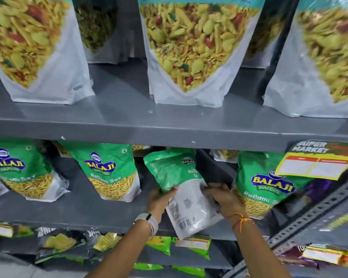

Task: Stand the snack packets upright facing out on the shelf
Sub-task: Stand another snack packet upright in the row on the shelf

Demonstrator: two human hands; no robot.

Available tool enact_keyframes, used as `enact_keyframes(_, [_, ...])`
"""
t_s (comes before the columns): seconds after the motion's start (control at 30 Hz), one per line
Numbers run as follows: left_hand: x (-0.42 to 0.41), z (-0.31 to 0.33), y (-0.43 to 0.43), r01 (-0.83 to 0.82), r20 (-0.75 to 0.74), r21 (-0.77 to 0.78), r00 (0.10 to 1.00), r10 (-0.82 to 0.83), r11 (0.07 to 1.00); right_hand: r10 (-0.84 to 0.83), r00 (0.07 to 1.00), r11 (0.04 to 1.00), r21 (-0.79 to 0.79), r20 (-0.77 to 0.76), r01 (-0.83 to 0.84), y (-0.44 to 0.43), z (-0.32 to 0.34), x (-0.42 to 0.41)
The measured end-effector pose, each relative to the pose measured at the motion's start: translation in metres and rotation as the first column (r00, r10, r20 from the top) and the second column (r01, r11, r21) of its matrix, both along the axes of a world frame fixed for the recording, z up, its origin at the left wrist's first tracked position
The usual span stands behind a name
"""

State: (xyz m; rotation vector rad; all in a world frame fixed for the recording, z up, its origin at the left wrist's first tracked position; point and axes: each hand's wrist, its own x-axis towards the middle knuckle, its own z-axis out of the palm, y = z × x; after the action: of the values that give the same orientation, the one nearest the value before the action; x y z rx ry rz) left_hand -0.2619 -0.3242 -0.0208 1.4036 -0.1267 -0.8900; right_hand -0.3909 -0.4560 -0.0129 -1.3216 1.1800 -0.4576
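Head view, middle shelf [100,212], left to right. Two green packets stand face out, one at far left [18,169] and one beside it [109,171], each reading "BALAJI WAFERS" and, where legible, "Ratlami Sev". Next, the left hand [159,199] grips the left edge of the held packet [181,189] and the right hand [223,197] clamps its right edge. That packet sits in the gap between standing packets, tilted, its printed back with barcode towards the camera and its base overhanging the shelf's near lip. A further Balaji packet [269,183] stands just right of the right hand. A tag [317,159] reading "SUPER MARKET" hangs at far right.

Risks, as judged: released as it lies, the packet would show its back or slide off the lip; turning it in this narrow gap may knock over the right-hand neighbour.
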Motion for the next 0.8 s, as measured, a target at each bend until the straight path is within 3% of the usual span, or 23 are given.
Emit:
enact_keyframes(0.03, [0.005,-0.001,0.000,0.018,0.178,0.048,0.984,-0.026,0.999,0.005,0.998,1.000,0.006,0.070,-0.005,0.001,0.004,-0.001])
enact_keyframes(0.07, [0.009,0.003,0.000,0.027,0.257,0.055,0.966,-0.040,0.998,0.059,0.990,0.998,-0.001,0.125,-0.059,0.002,0.010,-0.002])
enact_keyframes(0.17, [0.020,0.019,-0.003,0.068,0.393,-0.010,0.918,-0.058,0.998,0.189,0.936,0.982,-0.070,0.295,-0.177,0.000,0.028,0.000])
enact_keyframes(0.27, [0.030,0.032,-0.008,0.131,0.466,-0.094,0.882,-0.073,0.987,0.146,0.926,0.987,-0.116,0.349,-0.112,-0.004,0.033,0.009])
enact_keyframes(0.43, [0.033,0.032,-0.014,0.168,0.551,-0.107,0.830,-0.082,0.980,0.008,0.945,0.972,-0.225,0.326,0.070,-0.008,0.024,0.020])
enact_keyframes(0.6, [0.024,0.018,-0.008,0.131,0.611,-0.078,0.789,-0.057,0.988,-0.031,0.977,0.933,-0.345,0.213,0.105,0.031,0.006,0.021])
enact_keyframes(0.7, [0.029,0.027,-0.008,0.181,0.628,-0.032,0.768,-0.121,0.983,-0.064,0.992,0.898,-0.426,0.108,0.105,0.073,-0.008,0.021])
enact_keyframes(0.8, [0.034,0.035,-0.003,0.278,0.603,0.010,0.765,-0.228,0.960,-0.037,0.994,0.895,-0.440,0.103,0.079,0.099,-0.007,0.030])
